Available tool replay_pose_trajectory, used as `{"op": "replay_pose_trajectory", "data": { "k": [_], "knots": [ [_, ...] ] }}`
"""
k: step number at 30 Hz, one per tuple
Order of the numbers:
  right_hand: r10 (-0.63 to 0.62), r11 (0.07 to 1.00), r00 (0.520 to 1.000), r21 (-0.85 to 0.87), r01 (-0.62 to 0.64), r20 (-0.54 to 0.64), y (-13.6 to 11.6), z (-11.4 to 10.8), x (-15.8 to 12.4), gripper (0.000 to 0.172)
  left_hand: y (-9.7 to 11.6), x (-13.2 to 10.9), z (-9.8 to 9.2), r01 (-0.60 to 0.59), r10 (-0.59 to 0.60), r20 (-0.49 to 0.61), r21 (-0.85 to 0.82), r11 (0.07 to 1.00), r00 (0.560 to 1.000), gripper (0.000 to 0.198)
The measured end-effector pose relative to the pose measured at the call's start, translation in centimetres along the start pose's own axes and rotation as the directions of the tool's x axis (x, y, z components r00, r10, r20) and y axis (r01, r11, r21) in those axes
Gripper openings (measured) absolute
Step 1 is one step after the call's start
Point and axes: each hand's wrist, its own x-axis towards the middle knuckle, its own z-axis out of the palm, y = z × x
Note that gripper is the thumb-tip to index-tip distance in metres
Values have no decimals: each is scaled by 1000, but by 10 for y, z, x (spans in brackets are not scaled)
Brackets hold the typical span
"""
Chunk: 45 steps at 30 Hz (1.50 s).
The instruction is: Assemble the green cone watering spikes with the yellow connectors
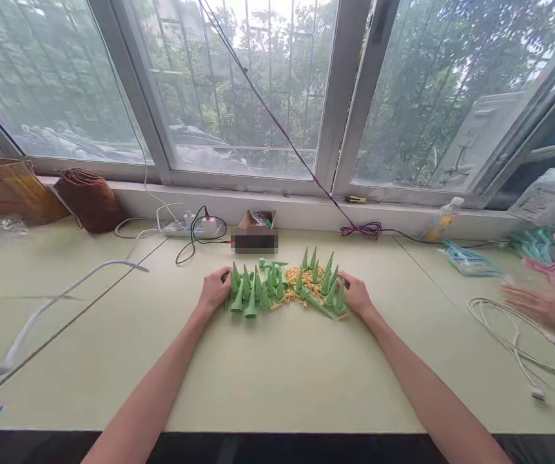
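Several green plastic cones (258, 281) stand close together on the pale table in front of me, some with flared bases. My left hand (215, 288) is at the left end of this group, its fingers curled against the outermost cone. More green cones (331, 281) stand at the right, and one cone (316, 303) lies on its side. Against the right edge of that group, my right hand (356, 293) has bent fingers touching an outer cone; the cones partly hide its fingertips. Between the groups lies a heap of small yellow pieces (296, 279).
Behind the cones are a dark box (254, 242) and a power strip (180, 227) with cables. A brown bag (89, 200) sits at the back left. At the right are a bottle (444, 219), a coiled white cable (514, 338) and another person's hand (541, 304).
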Motion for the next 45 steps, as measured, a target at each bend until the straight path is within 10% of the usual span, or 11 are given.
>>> {"op": "replay_pose_trajectory", "data": {
  "k": [45],
  "knots": [
    [80, 997, 997, 3, -80, 2, -10, -4, -3, 37, -2, 0, -5, 72, -70, -115, 14, 997, 991, 34]
  ]
}}
